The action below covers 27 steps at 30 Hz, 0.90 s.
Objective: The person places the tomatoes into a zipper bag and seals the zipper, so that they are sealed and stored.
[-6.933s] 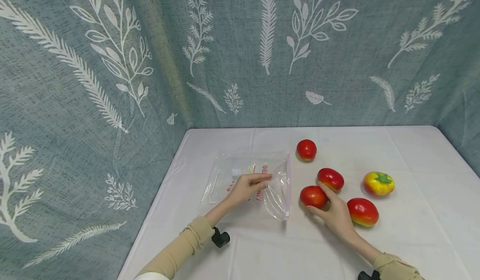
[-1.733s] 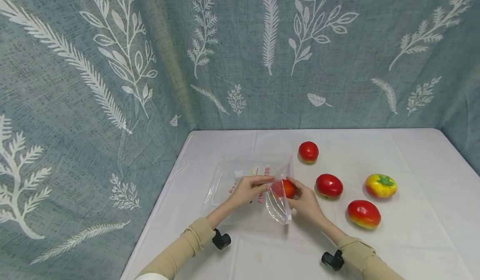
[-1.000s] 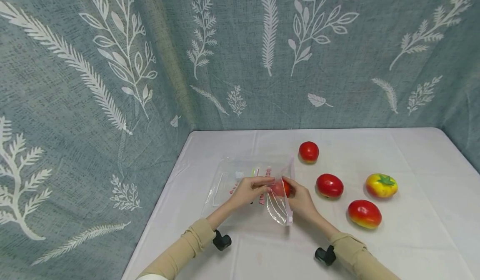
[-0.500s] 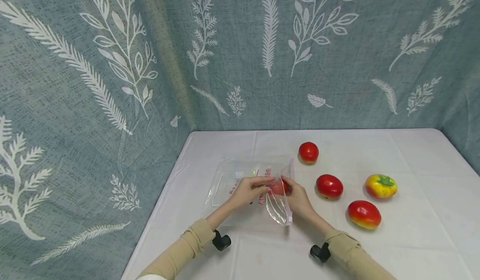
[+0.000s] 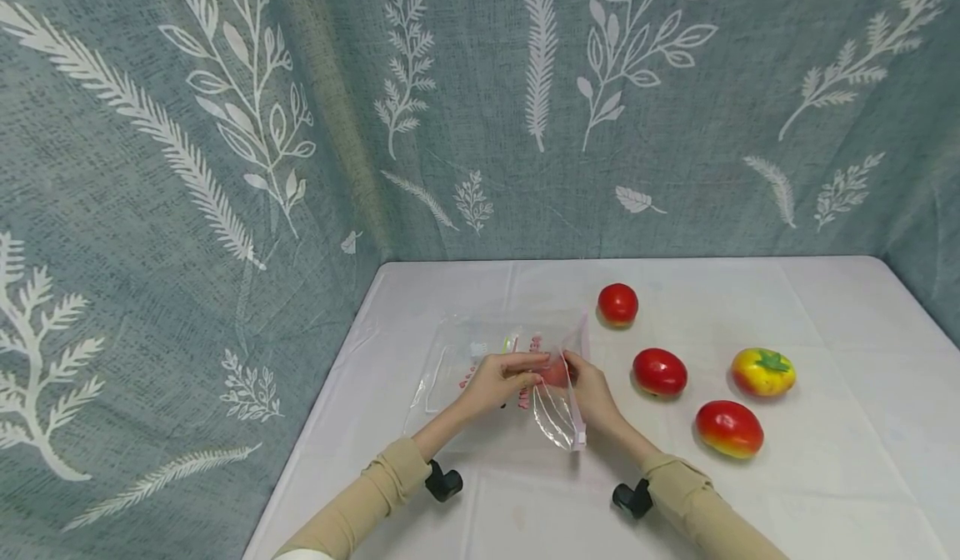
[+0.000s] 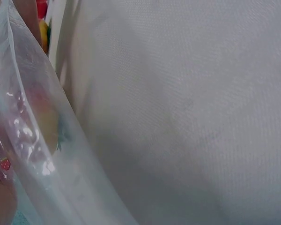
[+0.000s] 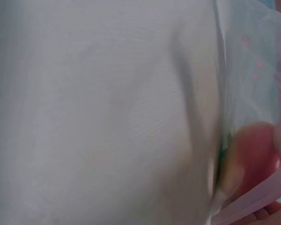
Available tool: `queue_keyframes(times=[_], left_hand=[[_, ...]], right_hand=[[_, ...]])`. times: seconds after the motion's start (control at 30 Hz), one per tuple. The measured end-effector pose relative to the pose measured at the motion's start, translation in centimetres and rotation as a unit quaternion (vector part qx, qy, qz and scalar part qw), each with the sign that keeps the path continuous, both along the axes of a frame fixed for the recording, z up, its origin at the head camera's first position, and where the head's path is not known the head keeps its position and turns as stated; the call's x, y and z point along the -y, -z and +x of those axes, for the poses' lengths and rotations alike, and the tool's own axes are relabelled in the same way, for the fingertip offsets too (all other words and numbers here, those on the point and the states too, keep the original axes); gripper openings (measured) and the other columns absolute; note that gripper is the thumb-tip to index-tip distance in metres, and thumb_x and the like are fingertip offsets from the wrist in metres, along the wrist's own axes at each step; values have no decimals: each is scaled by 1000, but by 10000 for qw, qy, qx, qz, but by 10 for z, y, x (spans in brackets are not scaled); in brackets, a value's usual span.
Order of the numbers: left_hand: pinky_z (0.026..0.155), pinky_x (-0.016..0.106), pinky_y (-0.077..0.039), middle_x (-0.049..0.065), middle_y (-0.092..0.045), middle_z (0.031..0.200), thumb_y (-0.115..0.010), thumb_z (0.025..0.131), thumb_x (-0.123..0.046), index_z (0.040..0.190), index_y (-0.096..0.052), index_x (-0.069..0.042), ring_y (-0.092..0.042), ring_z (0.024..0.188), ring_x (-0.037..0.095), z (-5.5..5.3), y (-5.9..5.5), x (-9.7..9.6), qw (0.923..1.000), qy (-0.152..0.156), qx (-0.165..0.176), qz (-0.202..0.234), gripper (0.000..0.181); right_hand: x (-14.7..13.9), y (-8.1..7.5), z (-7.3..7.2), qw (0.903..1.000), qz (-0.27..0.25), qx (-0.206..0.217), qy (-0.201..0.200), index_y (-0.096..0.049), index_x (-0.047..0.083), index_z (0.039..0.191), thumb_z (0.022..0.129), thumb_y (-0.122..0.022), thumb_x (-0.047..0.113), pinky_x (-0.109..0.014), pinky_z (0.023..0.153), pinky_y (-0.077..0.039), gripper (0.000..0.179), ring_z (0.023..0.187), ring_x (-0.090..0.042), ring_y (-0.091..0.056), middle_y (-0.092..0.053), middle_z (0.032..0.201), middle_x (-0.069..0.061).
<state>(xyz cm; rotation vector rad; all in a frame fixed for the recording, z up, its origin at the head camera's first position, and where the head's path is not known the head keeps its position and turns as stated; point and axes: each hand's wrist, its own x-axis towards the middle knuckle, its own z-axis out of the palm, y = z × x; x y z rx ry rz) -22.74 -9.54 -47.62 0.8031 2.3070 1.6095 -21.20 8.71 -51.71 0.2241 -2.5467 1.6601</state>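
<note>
A clear zip bag [image 5: 555, 427] with a pink-edged mouth and red print lies on the table, its mouth facing right. My left hand [image 5: 491, 383] pinches the upper film near that mouth, thumb below the straight fingers. From the right side my right hand [image 5: 596, 395] reaches into the opening and holds a red-and-yellow tomato [image 5: 553, 372], which shows through the film. In the right wrist view, the tomato [image 7: 255, 157] sits behind the plastic, fingers around it. The left wrist view shows the bag [image 6: 51, 178] close up.
Right of the bag lie a red tomato at the back [image 5: 618, 304], another in the middle [image 5: 660, 372], one nearer the front [image 5: 729, 428], and a yellow-red one with a green top [image 5: 762, 372]. A white cloth [image 5: 840, 460] covers the table; a patterned curtain [image 5: 675, 177] hangs behind.
My right hand has picked the tomato off the table, carried it left and pushed it through the bag's mouth, deeper over the last second. The left hand has stayed on the film.
</note>
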Motion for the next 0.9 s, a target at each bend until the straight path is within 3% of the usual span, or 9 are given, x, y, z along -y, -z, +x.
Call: queue_keyframes(times=[0.27, 0.57, 0.9], left_hand=[[66, 11, -46, 17, -67, 116, -64, 89, -6, 122, -63, 0, -67, 101, 22, -2, 2, 0, 10000, -13, -58, -17, 34], [79, 15, -53, 18, -67, 116, -64, 88, -6, 120, -63, 1, -65, 107, 27, -3, 4, 0, 9998, -90, -191, -61, 33], [78, 14, -52, 18, -67, 115, -64, 88, -5, 121, -63, 1, -65, 107, 29, -3, 2, -1, 9999, -94, -56, -32, 33]], right_hand=[[-3, 0, -1, 9999, 52, 121, -77, -46, -18, 128, 72, -79, 4, -48, 97, -46, 68, 115, -45, -56, -55, 124, -35], [-7, -2, 1, 9993, 186, 315, -90, -46, -12, 133, 75, -77, 8, -47, 103, -41, 68, 121, -42, -53, -53, 131, -29], [-17, -5, 6, 9989, 181, 385, -173, -47, -1, 137, 81, -74, 15, -47, 102, -43, 65, 125, -40, -50, -49, 140, -21]])
